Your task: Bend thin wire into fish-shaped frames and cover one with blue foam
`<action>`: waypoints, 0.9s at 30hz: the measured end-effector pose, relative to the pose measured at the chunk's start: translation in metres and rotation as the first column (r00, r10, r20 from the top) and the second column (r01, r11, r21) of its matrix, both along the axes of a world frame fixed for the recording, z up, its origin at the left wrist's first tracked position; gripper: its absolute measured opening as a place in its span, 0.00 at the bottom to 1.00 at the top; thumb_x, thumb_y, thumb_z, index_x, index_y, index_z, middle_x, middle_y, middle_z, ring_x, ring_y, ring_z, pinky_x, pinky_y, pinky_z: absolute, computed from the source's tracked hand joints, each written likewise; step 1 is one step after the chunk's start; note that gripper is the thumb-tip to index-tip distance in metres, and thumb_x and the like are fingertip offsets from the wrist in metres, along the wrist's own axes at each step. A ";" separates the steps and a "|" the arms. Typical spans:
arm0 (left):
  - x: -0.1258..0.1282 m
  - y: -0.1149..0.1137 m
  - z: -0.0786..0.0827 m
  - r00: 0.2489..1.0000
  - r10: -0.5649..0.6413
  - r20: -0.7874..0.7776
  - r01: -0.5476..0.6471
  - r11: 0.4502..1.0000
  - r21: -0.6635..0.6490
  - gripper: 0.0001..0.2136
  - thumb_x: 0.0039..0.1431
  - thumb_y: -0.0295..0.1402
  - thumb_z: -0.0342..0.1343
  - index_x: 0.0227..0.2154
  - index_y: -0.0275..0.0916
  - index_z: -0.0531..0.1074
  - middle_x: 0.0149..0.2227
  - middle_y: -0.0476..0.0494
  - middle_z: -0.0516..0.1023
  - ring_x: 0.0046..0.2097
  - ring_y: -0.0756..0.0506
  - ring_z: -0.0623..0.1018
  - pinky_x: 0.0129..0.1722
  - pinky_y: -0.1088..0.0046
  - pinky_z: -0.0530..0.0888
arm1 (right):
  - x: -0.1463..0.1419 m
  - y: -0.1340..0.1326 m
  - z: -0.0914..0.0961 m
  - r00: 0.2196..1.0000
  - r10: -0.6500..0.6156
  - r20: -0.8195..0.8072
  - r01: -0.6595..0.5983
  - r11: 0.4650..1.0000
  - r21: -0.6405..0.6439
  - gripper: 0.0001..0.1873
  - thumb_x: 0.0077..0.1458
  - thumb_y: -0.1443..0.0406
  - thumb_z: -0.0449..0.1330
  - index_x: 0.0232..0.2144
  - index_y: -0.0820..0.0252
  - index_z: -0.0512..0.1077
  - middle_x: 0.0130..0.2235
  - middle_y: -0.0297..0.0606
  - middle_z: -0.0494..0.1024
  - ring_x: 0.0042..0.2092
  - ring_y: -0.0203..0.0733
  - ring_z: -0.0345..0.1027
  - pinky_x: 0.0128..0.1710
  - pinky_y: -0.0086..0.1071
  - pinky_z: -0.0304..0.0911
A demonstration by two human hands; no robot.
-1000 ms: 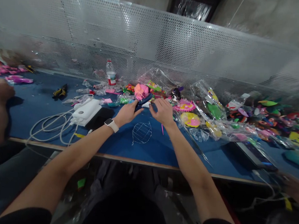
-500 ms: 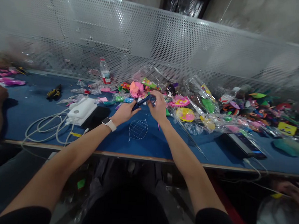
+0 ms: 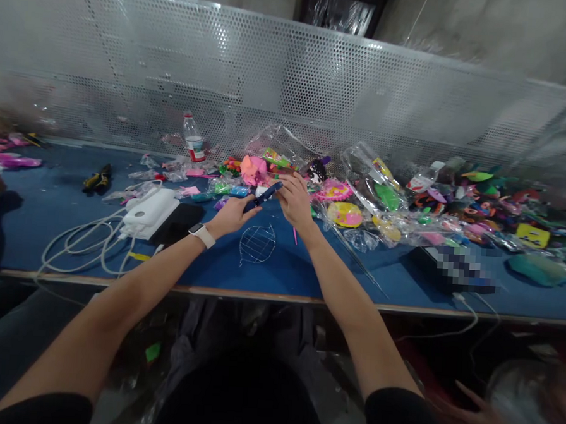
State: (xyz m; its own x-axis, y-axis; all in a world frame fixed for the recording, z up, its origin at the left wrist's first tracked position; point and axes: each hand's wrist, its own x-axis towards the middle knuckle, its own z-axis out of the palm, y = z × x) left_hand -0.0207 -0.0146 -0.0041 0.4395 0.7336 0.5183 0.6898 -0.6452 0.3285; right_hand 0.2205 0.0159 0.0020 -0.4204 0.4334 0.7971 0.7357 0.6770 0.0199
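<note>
My left hand (image 3: 233,214) is closed on the handle of a dark blue tool (image 3: 263,196), which points up and right. My right hand (image 3: 294,198) meets the tool's tip, fingers pinched there; what they pinch is too small to see. Both hands hover over the blue table (image 3: 308,270). A small wire mesh shape (image 3: 257,243) lies flat just below them. A thin pink stick (image 3: 295,237) lies by my right wrist. A white watch (image 3: 202,234) sits on my left wrist.
Colourful foam pieces in clear bags (image 3: 382,208) pile along the back right. A white power strip (image 3: 151,211) with cables, a black slab (image 3: 176,225), a water bottle (image 3: 192,141), pliers (image 3: 96,179) and a phone (image 3: 453,269) lie around. Another person's hand (image 3: 476,421) shows bottom right.
The view has shifted, so everything sits a little lower and to the left. My hands stay together on the blue tool. A person's hand at the bottom right has moved further in.
</note>
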 end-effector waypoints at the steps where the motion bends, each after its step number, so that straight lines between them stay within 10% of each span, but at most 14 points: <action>1: -0.001 0.000 0.000 1.000 -0.003 0.001 0.003 1.000 -0.002 0.20 0.75 0.46 0.55 0.52 0.33 0.80 0.30 0.40 0.81 0.36 0.37 0.82 0.41 0.64 0.74 | 0.001 0.000 0.000 1.000 0.006 0.001 -0.006 1.000 0.013 0.16 0.77 0.63 0.56 0.59 0.46 0.79 0.56 0.38 0.84 0.64 0.50 0.73 0.74 0.56 0.55; 10: -0.013 0.005 -0.001 0.978 -0.203 -0.046 0.206 0.976 0.068 0.34 0.68 0.58 0.56 0.64 0.35 0.70 0.58 0.28 0.80 0.58 0.30 0.80 0.59 0.52 0.76 | 0.010 -0.010 0.008 0.998 -0.030 0.059 0.017 0.977 0.212 0.27 0.77 0.68 0.55 0.71 0.38 0.69 0.67 0.34 0.77 0.63 0.47 0.72 0.70 0.51 0.60; 19: -0.027 0.006 0.015 0.976 -0.141 -0.163 0.170 0.969 0.179 0.30 0.61 0.57 0.61 0.56 0.38 0.72 0.55 0.30 0.77 0.58 0.29 0.75 0.63 0.47 0.70 | 0.015 -0.024 0.022 0.994 -0.016 0.104 0.004 0.993 0.114 0.29 0.75 0.67 0.57 0.71 0.33 0.68 0.67 0.35 0.76 0.68 0.53 0.68 0.71 0.58 0.60; 27: -0.029 0.015 0.011 0.987 0.156 -0.031 -0.148 0.971 0.186 0.29 0.59 0.53 0.66 0.56 0.38 0.73 0.57 0.26 0.75 0.62 0.24 0.73 0.67 0.44 0.65 | 0.009 -0.025 0.019 1.000 -0.007 -0.011 0.007 1.000 -0.026 0.27 0.75 0.68 0.56 0.68 0.36 0.73 0.58 0.40 0.78 0.57 0.55 0.73 0.62 0.55 0.70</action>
State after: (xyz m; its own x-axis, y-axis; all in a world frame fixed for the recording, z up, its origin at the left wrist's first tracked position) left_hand -0.0500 0.0006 0.0069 0.3565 0.6881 0.6320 0.7957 -0.5781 0.1807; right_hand 0.2298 -0.0094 0.0208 -0.4081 0.4570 0.7903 0.7406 0.6719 -0.0061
